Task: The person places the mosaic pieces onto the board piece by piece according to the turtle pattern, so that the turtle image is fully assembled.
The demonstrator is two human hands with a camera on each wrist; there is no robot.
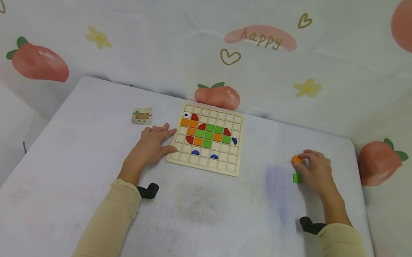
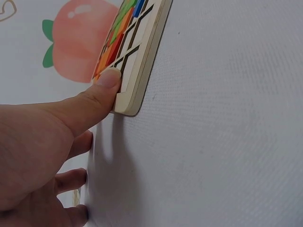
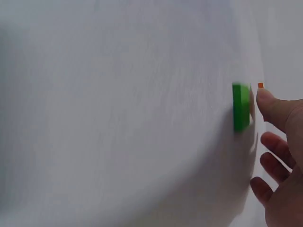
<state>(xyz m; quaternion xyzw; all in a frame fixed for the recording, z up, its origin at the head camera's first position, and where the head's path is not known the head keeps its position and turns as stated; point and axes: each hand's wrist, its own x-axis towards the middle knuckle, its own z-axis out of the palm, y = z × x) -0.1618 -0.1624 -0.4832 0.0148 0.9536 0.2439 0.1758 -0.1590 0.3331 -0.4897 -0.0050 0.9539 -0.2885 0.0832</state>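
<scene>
A wooden grid board [image 1: 204,161] lies on the table, with red, orange, green and blue pieces forming an animal-like figure and a round eye piece [image 1: 187,115] at its upper left. My left hand [image 1: 152,142] is at the board's left edge, fingers spread, its thumb [image 2: 108,79] resting on the near-left corner. Over on the right, my right hand [image 1: 316,170] pinches an orange square tile [image 1: 296,160] between thumb and fingers. In the right wrist view only a bit of that tile shows above the thumb tip. A green square tile [image 3: 241,107] lies on the table just below that hand.
A small card [image 1: 142,115] printed with a gridded picture lies left of the board. The white tabletop [image 1: 239,225] meets a cloth backdrop [image 1: 175,69] with peaches, hearts and flowers behind and at the sides. Dark wrist bands [image 1: 311,226] sit on both wrists.
</scene>
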